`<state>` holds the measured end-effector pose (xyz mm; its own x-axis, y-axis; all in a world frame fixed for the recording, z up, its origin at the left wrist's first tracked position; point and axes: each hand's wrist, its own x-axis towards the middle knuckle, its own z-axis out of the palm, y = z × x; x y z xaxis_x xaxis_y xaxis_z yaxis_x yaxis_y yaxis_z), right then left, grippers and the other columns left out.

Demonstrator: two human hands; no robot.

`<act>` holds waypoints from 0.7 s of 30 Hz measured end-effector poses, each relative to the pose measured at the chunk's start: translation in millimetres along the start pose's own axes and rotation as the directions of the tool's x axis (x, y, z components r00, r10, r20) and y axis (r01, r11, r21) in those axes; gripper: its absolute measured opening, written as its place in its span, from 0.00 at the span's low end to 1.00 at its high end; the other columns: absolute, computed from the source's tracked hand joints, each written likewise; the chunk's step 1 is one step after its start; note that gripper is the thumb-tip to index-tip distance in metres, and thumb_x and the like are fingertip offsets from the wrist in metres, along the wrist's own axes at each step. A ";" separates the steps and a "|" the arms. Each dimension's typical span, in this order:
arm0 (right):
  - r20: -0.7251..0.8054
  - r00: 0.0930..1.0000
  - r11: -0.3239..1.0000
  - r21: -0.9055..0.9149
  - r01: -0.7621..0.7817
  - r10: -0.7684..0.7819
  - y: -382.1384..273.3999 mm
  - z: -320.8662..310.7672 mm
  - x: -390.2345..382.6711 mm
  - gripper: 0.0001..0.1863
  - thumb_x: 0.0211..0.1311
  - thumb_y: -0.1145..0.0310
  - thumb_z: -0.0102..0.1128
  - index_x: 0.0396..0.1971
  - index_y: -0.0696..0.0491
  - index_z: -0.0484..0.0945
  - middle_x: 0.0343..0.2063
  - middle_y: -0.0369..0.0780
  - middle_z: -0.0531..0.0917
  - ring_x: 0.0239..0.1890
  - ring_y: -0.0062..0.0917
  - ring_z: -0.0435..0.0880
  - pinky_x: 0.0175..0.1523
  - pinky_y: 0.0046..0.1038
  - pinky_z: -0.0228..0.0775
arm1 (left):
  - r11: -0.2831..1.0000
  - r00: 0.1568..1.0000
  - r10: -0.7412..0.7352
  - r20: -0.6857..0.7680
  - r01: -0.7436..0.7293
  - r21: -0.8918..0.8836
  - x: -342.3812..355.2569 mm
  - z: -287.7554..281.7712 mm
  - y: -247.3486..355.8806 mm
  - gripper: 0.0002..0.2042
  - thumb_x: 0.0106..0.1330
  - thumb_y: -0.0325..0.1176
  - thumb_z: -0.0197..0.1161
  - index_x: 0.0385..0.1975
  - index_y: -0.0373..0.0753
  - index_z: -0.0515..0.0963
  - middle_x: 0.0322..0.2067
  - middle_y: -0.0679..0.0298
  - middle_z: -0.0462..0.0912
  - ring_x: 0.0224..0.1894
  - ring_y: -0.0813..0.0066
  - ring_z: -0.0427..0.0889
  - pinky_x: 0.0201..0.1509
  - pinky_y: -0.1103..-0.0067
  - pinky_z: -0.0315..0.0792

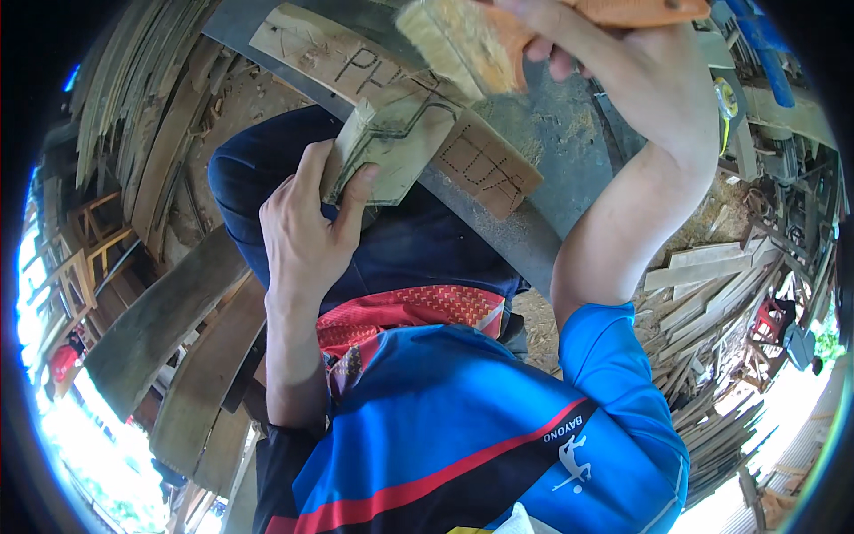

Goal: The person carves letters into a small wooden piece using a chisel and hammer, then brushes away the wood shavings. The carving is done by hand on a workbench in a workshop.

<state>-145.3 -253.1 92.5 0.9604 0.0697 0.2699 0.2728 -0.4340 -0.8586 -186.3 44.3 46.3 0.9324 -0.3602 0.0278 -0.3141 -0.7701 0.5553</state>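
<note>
My left hand is wrapped round the near end of a pale wooden block, thumb on its top face. A dark line bends across that face. Above and to the right, my right hand grips a wide paintbrush with an orange handle and pale, worn bristles. The bristles hang just beyond the block; whether they touch anything I cannot tell. Beneath the block lies a light wooden board with dark lettering. Its other end, marked with dotted characters, shows right of the block.
A dark grey work surface, dusted with sawdust, runs under the board. To the right lie a yellow tape measure and stacked timber strips. Long planks lean at the left, with more boards behind. A blue bar stands at the far right.
</note>
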 end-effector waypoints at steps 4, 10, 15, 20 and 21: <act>-0.101 0.994 0.995 0.098 -0.029 0.039 -11.7 7.6 -0.5 0.09 0.66 0.67 0.68 0.31 0.58 0.87 0.20 0.35 0.86 0.18 0.14 0.83 0.21 0.15 0.72 | 0.998 0.999 0.039 -0.033 -0.041 -0.039 2.5 4.8 1.0 0.17 0.68 0.44 0.68 0.46 0.37 0.77 0.25 0.55 0.82 0.28 0.54 0.84 0.35 0.68 0.74; -0.108 0.993 0.999 0.013 -0.042 0.043 -5.9 2.6 -0.6 0.12 0.66 0.63 0.68 0.29 0.57 0.87 0.18 0.35 0.85 0.17 0.15 0.82 0.21 0.17 0.69 | 0.998 0.997 0.069 -0.044 -0.068 0.014 8.5 6.4 13.7 0.23 0.63 0.47 0.73 0.48 0.38 0.77 0.25 0.56 0.84 0.27 0.55 0.86 0.32 0.70 0.76; 0.025 0.999 0.991 -0.134 0.027 -0.024 -8.4 -3.0 -6.0 0.13 0.66 0.62 0.68 0.27 0.55 0.87 0.16 0.35 0.83 0.17 0.16 0.81 0.22 0.19 0.68 | 0.997 0.995 0.074 -0.064 -0.074 0.008 19.5 5.3 28.6 0.23 0.62 0.47 0.74 0.50 0.40 0.77 0.25 0.56 0.85 0.26 0.55 0.87 0.31 0.69 0.77; 0.075 0.991 0.993 -0.042 -0.107 0.110 -21.1 -10.1 -1.0 0.13 0.66 0.61 0.66 0.26 0.55 0.86 0.14 0.35 0.81 0.15 0.19 0.78 0.22 0.22 0.66 | 0.990 0.989 0.135 -0.066 -0.136 -0.021 24.1 17.6 26.6 0.22 0.64 0.44 0.72 0.52 0.40 0.76 0.27 0.54 0.86 0.30 0.53 0.88 0.33 0.68 0.78; 0.168 0.978 0.992 0.024 -0.128 0.122 -20.5 -11.6 -3.1 0.13 0.66 0.62 0.66 0.26 0.55 0.85 0.13 0.35 0.81 0.15 0.19 0.78 0.22 0.22 0.66 | 0.990 0.989 0.133 -0.066 -0.136 -0.038 22.6 20.4 25.7 0.22 0.65 0.43 0.72 0.53 0.40 0.75 0.28 0.53 0.86 0.31 0.52 0.88 0.34 0.68 0.78</act>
<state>-154.5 -254.8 114.4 0.9824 0.1658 0.0862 0.1492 -0.4178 -0.8962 -177.0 5.6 44.2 0.8921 -0.4238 0.1567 -0.4308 -0.6933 0.5777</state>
